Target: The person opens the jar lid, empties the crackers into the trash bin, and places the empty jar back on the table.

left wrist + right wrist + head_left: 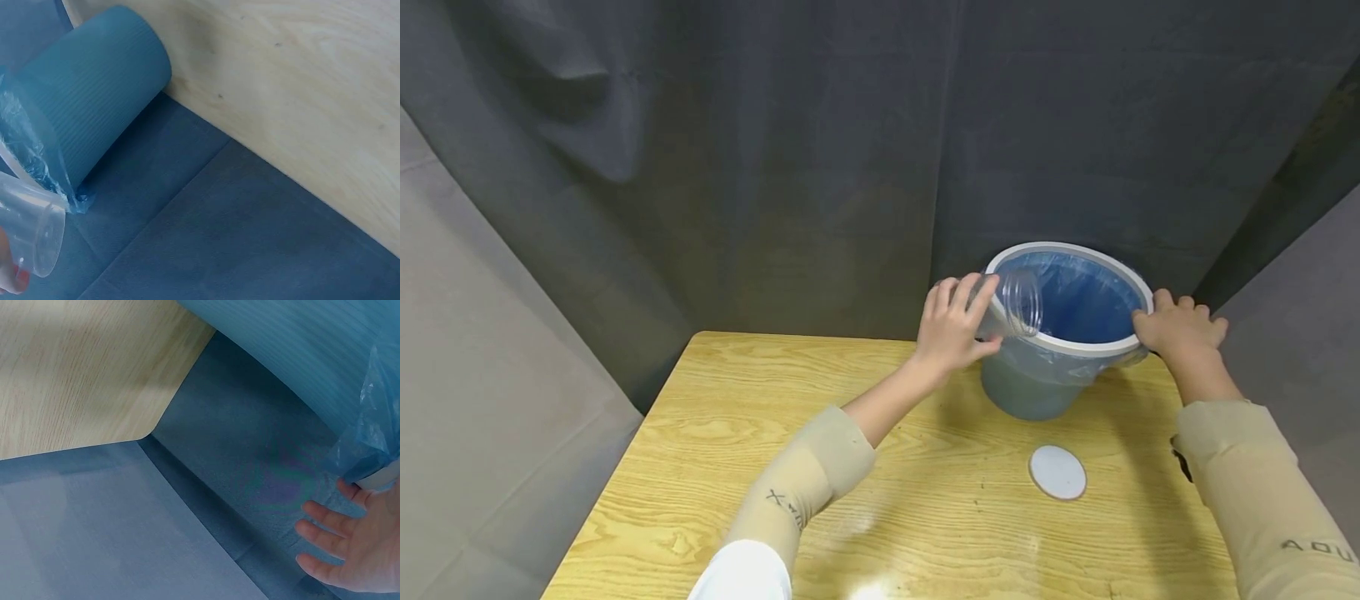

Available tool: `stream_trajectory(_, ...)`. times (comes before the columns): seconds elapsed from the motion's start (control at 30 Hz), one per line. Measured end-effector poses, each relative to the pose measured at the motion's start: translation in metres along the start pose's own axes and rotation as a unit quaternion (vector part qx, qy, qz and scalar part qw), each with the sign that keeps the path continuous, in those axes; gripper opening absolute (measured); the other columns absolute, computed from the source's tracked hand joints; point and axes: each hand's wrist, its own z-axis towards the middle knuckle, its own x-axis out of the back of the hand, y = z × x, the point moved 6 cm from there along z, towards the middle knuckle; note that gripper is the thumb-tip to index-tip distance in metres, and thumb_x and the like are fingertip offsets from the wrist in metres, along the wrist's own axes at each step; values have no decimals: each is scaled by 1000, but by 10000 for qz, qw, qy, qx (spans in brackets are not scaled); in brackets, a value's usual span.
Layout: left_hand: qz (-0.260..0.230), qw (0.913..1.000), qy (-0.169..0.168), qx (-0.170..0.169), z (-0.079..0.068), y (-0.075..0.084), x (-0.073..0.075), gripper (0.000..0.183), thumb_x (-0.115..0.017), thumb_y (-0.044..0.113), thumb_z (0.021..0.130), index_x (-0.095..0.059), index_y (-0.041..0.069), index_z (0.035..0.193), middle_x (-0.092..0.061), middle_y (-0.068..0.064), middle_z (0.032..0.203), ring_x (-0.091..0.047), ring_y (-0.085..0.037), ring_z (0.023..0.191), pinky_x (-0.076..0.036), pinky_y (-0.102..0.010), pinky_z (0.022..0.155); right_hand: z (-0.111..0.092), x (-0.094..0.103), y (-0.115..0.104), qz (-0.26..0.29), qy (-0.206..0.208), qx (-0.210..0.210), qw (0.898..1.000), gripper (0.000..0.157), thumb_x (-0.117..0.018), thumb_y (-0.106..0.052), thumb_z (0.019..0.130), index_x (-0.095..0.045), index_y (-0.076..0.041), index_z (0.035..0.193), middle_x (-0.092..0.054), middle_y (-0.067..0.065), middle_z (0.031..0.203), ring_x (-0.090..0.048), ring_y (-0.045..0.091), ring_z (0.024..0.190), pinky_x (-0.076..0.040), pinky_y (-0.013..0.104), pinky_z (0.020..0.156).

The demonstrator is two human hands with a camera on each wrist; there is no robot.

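My left hand [951,325] grips a clear plastic jar [1021,302] lying on its side at the left of the bin's rim. Its threaded mouth points right, over the bin opening; in the left wrist view the base of the jar [47,240] shows beside my fingertips [15,280]. The blue-grey trash bin [1033,387] has a white rim and a translucent bag folded over it. My right hand [1183,327] holds the rim at the right, thumb over the edge. In the right wrist view its other fingers [328,534] spread outside the bin.
On the wooden table [715,467], a white round disc [1057,472] lies in front of the bin. Dark grey cloth [790,167] hangs behind the table, and lighter cloth panels [482,400] stand at both sides. A small dark object [1181,458] shows beside my right sleeve.
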Motion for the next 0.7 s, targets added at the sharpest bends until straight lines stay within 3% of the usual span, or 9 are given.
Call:
stream_trajectory(0.4, -1059, 9933, 225, 414, -47, -14, 8, 82, -75, 50, 60, -47, 12, 127, -50, -6, 120, -46, -25, 103, -43, -33, 88, 1, 0, 1, -1, -14, -30, 10000, 66, -29, -40, 94, -18, 11, 134, -21, 43, 121, -20, 58, 108, -15, 72, 90)
stream_trajectory(0.7, -2094, 9744, 229, 787, -81, -18, 13, 86, -82, 39, 56, -44, 10, 127, -50, -8, 120, -47, -26, 105, -44, -34, 89, 0, 1, 2, 18, -35, -36, 10000, 66, -29, -40, 94, -17, 11, 134, -21, 43, 121, -19, 58, 108, -16, 71, 88)
